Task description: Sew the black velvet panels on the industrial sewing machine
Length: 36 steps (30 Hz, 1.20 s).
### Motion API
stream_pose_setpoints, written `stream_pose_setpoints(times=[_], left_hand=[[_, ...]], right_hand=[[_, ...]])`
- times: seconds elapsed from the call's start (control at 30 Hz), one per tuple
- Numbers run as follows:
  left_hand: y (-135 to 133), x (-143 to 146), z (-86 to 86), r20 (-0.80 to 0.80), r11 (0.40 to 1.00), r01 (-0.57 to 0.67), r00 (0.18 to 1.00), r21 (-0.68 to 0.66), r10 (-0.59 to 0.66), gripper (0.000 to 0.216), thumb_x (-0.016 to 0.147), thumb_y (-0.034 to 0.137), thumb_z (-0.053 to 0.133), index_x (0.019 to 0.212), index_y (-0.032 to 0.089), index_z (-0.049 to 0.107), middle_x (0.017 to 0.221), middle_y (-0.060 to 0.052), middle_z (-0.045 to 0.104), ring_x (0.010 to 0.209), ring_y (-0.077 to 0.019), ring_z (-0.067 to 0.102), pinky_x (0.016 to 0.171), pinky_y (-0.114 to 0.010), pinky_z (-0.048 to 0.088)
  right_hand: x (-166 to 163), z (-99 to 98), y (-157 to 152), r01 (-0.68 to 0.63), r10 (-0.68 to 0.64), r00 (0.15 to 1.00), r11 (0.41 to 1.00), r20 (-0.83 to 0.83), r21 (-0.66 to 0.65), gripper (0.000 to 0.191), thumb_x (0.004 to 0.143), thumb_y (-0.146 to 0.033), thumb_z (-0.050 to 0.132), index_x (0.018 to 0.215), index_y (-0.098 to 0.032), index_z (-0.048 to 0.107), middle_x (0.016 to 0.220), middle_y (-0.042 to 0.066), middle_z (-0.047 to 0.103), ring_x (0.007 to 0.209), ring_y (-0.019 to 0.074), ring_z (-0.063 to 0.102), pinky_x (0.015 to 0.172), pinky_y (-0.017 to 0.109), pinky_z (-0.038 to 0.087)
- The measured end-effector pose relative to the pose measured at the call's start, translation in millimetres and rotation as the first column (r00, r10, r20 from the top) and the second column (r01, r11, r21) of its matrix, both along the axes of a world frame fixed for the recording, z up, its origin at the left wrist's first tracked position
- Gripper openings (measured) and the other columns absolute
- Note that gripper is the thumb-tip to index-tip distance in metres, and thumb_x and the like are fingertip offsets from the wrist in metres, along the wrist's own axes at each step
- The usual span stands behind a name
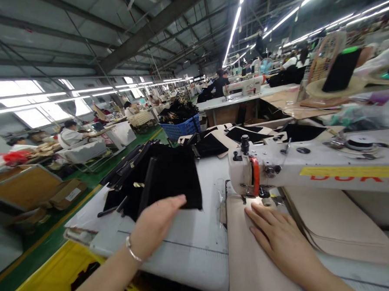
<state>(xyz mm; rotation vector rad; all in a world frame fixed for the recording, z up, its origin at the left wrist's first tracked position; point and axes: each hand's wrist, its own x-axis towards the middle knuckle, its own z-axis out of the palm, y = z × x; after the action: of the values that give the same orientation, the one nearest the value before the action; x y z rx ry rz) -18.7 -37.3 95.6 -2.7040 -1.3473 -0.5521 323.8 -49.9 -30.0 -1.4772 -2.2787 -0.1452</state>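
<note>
My left hand [159,222], with a bracelet at the wrist, pinches the near edge of a black fabric piece [178,175]. That piece has a dark strip along its left side and is held over a pile of black pieces [124,176] on the left of the table. Under the head of a white sewing machine [245,170] lies a long beige panel [244,248]. My right hand [274,236] rests flat on this panel, fingers stretched toward the needle area and touching nothing else that I can see.
More beige panels [337,222] lie beneath the machine arm. Behind are black and beige pieces [214,140] and a blue basket [184,127] of dark items. A yellow bin [60,269] stands below the table's front left edge. A black thread cone [342,70] is at upper right; people work farther off.
</note>
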Motion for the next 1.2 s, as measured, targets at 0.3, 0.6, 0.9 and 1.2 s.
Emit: stream_pose_setpoints(times=[0.3,0.6,0.9,1.2], left_hand=[[66,91,-56.9,0.073,0.976,0.050,0.997,-0.211,-0.035,0.030,0.097,0.025,0.037,0.118,0.019,0.057,0.117,-0.009,0.059,0.113,-0.0213,0.052,0.100,-0.040,0.040],[100,99,-78.5,0.182,0.913,0.024,0.982,-0.407,0.055,0.013,0.084,0.029,0.062,0.084,0.016,0.063,0.083,-0.002,0.060,0.076,-0.0154,0.056,0.070,-0.026,0.045],[82,138,-78.0,0.347,0.795,0.038,0.912,-0.606,0.221,0.011,0.077,0.026,0.066,0.077,0.015,0.068,0.069,0.000,0.063,0.065,-0.0145,0.057,0.062,-0.025,0.042],[85,131,-77.7,0.296,0.693,0.101,0.940,-0.714,0.168,0.016,0.077,0.029,0.067,0.083,0.014,0.066,0.070,0.000,0.064,0.063,-0.0138,0.056,0.059,-0.024,0.042]], right_hand=[[-3,9.1,1,-0.005,0.004,1.000,1.000,-0.030,-0.014,0.042,0.093,-0.040,0.043,0.133,-0.028,0.048,0.132,0.006,0.053,0.118,0.0261,0.047,0.091,0.045,0.038],[-1,11.7,0,-0.005,0.003,0.999,0.999,-0.036,-0.046,0.042,0.093,-0.039,0.043,0.134,-0.029,0.047,0.131,0.005,0.053,0.117,0.0253,0.048,0.091,0.044,0.038],[-2,12.1,0,-0.011,0.010,1.000,0.999,-0.024,-0.042,0.043,0.093,-0.035,0.043,0.135,-0.028,0.046,0.132,0.007,0.053,0.115,0.0264,0.048,0.089,0.044,0.038],[-2,11.1,0,0.005,-0.007,1.000,0.997,-0.021,-0.078,0.041,0.094,-0.033,0.040,0.134,-0.025,0.046,0.130,0.007,0.053,0.114,0.0267,0.047,0.089,0.044,0.036]])
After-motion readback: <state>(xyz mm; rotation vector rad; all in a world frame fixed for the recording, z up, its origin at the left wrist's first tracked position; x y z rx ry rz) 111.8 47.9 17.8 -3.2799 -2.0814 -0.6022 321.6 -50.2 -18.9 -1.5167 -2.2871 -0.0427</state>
